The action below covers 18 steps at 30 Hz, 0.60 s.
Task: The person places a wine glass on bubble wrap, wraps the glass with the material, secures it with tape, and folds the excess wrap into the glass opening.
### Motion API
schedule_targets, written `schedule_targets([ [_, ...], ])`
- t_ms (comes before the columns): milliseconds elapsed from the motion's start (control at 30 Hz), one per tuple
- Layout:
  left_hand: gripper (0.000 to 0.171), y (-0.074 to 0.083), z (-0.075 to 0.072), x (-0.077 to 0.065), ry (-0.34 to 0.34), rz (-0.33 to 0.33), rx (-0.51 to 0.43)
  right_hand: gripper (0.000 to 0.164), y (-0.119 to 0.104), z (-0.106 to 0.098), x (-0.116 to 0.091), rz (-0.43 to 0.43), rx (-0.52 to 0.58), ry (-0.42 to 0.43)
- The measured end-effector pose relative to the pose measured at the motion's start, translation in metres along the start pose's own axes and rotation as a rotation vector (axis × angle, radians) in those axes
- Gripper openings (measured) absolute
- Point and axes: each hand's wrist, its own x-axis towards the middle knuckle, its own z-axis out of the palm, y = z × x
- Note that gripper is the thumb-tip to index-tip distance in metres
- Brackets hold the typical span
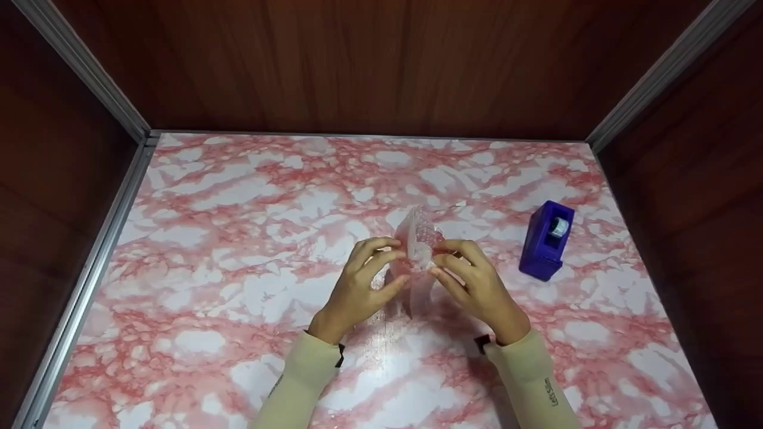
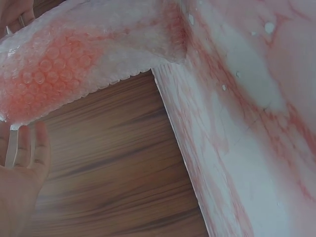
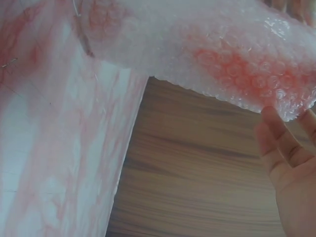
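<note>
A piece of clear bubble wrap (image 1: 419, 229) stands upright between both hands near the middle of the table. In the left wrist view the bubble wrap (image 2: 118, 29) shows a reddish-orange patch; what makes that colour cannot be told. My left hand (image 1: 357, 286) holds its left side at the upper part, fingers bent and thumb toward the near side. From the right, my right hand (image 1: 480, 283) holds the opposite side with fingertips and thumb. Some fingertips are hidden behind the wrap (image 3: 232, 64) in the right wrist view.
A purple tape dispenser (image 1: 536, 247) with a roll of tape (image 1: 558, 227) stands to the right of my right hand. The red and white marbled table (image 1: 238, 286) is bounded by dark wood panels (image 1: 369, 65) at the back and sides, with metal rails (image 1: 89, 274).
</note>
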Motion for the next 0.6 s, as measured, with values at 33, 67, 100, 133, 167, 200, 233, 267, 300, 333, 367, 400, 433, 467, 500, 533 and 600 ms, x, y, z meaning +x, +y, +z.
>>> schedule_targets([
  [33,0.033,0.000,0.000,0.000,-0.002,0.001,0.010,0.022,0.000,0.000,0.000,0.003,-0.002,0.000],
  [67,0.032,-0.001,0.000,-0.001,-0.003,0.006,0.022,0.022,0.000,0.001,-0.001,0.005,-0.003,0.000],
  [100,0.032,-0.001,0.000,-0.001,-0.003,0.011,0.033,0.023,0.000,0.001,-0.001,0.007,-0.005,0.000],
  [133,0.031,-0.001,0.000,-0.001,-0.006,0.013,0.045,0.023,0.001,0.001,-0.001,0.007,-0.007,0.001],
  [167,0.031,-0.001,0.000,-0.001,-0.010,0.015,0.057,0.023,0.001,0.001,-0.001,0.007,-0.011,0.001],
  [200,0.031,-0.001,0.000,-0.001,-0.016,0.016,0.068,0.023,0.001,0.002,-0.001,0.006,-0.012,0.001],
  [233,0.030,-0.001,0.000,0.000,-0.022,0.015,0.079,0.023,0.001,0.002,-0.002,0.007,-0.012,0.002],
  [267,0.030,-0.001,0.000,0.000,-0.028,0.014,0.089,0.023,0.001,0.002,-0.002,0.007,-0.012,0.003],
  [300,0.029,-0.001,0.000,0.000,-0.036,0.009,0.101,0.023,0.001,0.003,-0.002,0.006,-0.013,0.003],
  [333,0.029,0.000,0.000,0.000,-0.046,0.003,0.115,0.023,0.001,0.003,-0.002,0.006,-0.013,0.003],
  [367,0.029,0.000,0.000,0.001,-0.055,-0.002,0.133,0.023,0.001,0.003,-0.002,0.006,-0.014,0.003],
  [400,0.028,0.001,0.000,0.002,-0.067,-0.009,0.156,0.023,0.001,0.003,-0.002,0.007,-0.015,0.002],
  [433,0.028,0.002,-0.001,0.003,-0.078,-0.012,0.183,0.023,0.001,0.004,-0.002,0.009,-0.016,0.001],
  [467,0.028,0.003,-0.001,0.004,-0.089,-0.013,0.211,0.023,0.001,0.004,-0.002,0.010,-0.019,0.001],
  [500,0.028,0.003,-0.001,0.005,-0.101,-0.013,0.241,0.024,0.001,0.004,-0.003,0.013,-0.021,0.000],
  [533,0.028,0.004,-0.002,0.007,-0.113,-0.010,0.270,0.024,0.001,0.004,-0.003,0.016,-0.023,0.001],
  [600,0.028,0.006,-0.003,0.010,-0.132,-0.004,0.315,0.025,0.001,0.004,-0.004,0.022,-0.029,0.003],
])
